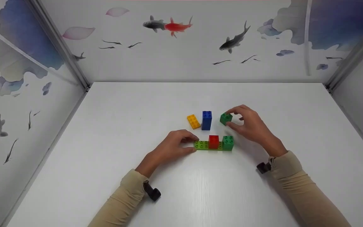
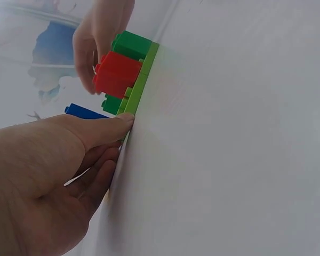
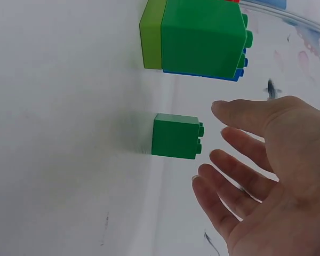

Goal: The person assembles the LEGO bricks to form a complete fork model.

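My left hand (image 1: 177, 143) pinches the left end of a long light green building-block plate (image 1: 201, 145) between thumb and fingers. On that plate stand a red brick (image 1: 213, 142) near the middle and a green brick (image 1: 228, 143) at the right end. Behind it, a second green brick (image 3: 175, 136) sits by itself on the table. My right hand (image 1: 250, 123) hovers at this loose brick, thumb and fingers spread on either side. The right wrist view shows a gap between the fingertips and the brick, with nothing in the hand.
A tall blue brick (image 1: 206, 120) stands upright behind the plate, left of the loose green brick. Beside it lies a flat yellow plate (image 1: 193, 121), slightly turned. The white table (image 1: 131, 107) is walled by printed panels (image 1: 197, 60) at the back and sides.
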Demonstrator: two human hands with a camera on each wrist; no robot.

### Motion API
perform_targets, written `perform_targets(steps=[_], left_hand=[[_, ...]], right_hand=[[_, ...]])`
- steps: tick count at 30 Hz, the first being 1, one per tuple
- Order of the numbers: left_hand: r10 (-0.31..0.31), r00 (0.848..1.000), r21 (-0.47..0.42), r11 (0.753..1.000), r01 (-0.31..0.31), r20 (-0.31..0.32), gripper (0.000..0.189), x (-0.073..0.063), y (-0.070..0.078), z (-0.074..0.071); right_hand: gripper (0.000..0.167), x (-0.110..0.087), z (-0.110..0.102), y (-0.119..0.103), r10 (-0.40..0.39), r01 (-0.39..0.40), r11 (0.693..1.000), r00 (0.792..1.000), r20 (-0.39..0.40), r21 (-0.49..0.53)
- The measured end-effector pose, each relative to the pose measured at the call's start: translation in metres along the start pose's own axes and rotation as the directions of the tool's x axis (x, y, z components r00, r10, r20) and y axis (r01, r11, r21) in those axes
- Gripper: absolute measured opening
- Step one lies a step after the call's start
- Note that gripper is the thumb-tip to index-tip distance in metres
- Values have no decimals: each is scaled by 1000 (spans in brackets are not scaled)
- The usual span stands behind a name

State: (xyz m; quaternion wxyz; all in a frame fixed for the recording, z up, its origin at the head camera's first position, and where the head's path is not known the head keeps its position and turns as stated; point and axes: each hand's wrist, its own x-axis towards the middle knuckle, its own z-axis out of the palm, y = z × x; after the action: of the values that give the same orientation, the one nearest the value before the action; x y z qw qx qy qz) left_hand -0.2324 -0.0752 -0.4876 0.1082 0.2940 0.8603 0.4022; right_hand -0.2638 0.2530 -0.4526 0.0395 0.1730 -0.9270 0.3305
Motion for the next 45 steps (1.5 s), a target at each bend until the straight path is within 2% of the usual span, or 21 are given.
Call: perform_targets(steps=[7, 14, 19, 26, 39, 45], left_hand=[[-7, 1000, -7, 1000, 7, -5, 36, -1, 1, -1], [-4, 1000, 8, 1000, 4, -2, 36, 0, 2, 0], [-8, 1000, 12, 1000, 8, -2, 36, -1, 1, 1], [-6, 1000, 6, 1000, 6, -10, 36, 0, -1, 2], [16, 1000, 7, 1000, -16, -14, 35, 1, -4, 1], [7, 1000, 2, 1000, -7, -9, 36, 1, -3, 2]], right_hand=[[53, 11, 2, 2, 48, -48, 999, 998, 37, 11], [48, 13, 6, 2, 61, -62, 998, 995, 80, 5], [40, 10, 6, 3, 60, -60, 998, 996, 65, -7], [37, 9, 8, 4, 73, -74, 997, 996, 55, 10], [35, 5, -3, -3, -19, 20, 999, 1000, -17, 25], [37, 3, -7, -11, -30, 31, 999, 999, -43, 31]])
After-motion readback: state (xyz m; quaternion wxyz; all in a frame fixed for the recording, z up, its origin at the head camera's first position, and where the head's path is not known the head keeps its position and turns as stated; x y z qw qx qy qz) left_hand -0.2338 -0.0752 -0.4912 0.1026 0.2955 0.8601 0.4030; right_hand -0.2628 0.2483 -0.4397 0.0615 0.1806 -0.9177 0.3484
